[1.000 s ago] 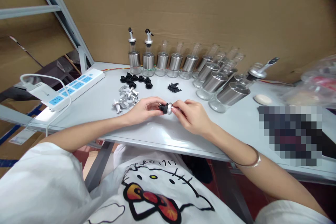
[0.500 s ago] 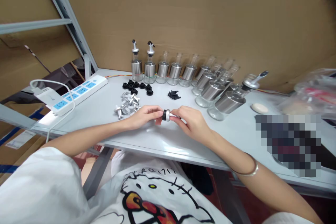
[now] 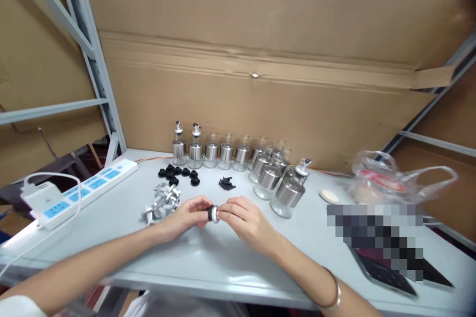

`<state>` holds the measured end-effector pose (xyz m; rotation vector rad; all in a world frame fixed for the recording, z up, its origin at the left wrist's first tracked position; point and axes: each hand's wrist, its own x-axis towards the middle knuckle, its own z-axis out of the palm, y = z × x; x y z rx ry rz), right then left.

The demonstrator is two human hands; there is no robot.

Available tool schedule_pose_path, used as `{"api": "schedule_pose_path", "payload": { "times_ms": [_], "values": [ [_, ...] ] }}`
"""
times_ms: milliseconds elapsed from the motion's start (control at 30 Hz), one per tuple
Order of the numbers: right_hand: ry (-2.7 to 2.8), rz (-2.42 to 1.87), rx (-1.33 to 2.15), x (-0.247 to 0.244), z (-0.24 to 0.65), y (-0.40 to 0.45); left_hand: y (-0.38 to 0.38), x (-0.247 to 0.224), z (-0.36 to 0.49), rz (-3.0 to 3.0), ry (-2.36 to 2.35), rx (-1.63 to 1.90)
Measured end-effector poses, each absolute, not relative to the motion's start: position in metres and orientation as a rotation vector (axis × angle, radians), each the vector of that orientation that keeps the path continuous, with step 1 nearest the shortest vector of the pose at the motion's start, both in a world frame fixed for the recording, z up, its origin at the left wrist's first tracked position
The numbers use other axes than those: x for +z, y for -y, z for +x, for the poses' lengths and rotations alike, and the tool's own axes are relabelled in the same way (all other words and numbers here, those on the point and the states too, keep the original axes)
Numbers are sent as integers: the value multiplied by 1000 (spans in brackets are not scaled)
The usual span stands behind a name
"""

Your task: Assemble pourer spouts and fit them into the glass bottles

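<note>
Hands (image 3: 248,219) both pinched closed on silver-black pourer (image 3: 213,214); glass bottles (image 3: 242,153) behind, three topped with spouts (image 3: 196,132).

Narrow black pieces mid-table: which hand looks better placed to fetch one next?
Probably the right hand: it is nearer the narrow black pieces. The left hand grips the stopper by its black side; the right, at its silver side, would need to let go.

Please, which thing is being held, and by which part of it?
A pourer top: left hand at its black end, right hand at its silver end.
</note>
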<state>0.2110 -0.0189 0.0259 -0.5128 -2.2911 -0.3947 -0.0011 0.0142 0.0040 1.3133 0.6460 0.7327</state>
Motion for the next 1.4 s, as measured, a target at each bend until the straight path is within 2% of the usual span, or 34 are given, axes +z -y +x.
{"api": "schedule_pose_path", "payload": {
  "times_ms": [200, 300, 433, 567, 633, 700, 800, 900, 1000, 1067, 1400],
  "values": [
    [2234, -823, 13, 17, 206, 21, -8, 4, -5, 1897, -734, 975],
    [2191, -1106, 575, 19, 201, 25, -6, -1, -9, 2254, -656, 1033],
    [1768, -1242, 1471, 21, 197, 23, -6, -9, -12, 2591, -485, 1145],
    [1510, -1098, 1885, 22, 197, 19, -4, -7, -15, 2749, -399, 1123],
    [1502, -1071, 1845, 23, 195, 20, -2, -3, -16, 2713, -436, 1126],
    [1619, -1084, 1582, 23, 194, 24, -1, 0, -15, 2600, -487, 1182],
    [2038, -1003, 822, 23, 196, 28, 1, 0, -11, 2274, -664, 1131],
    [2366, -710, -45, 21, 200, 27, -2, -3, -4, 1717, -787, 821],
    [2453, -585, -501, 18, 204, 21, -6, -5, 2, 1332, -761, 555],
    [2479, -622, -527, 16, 205, 18, -7, -5, 4, 1301, -750, 542],
    [2502, -818, -16, 14, 205, 22, 4, 0, -1, 1806, -842, 691]
  ]
}}
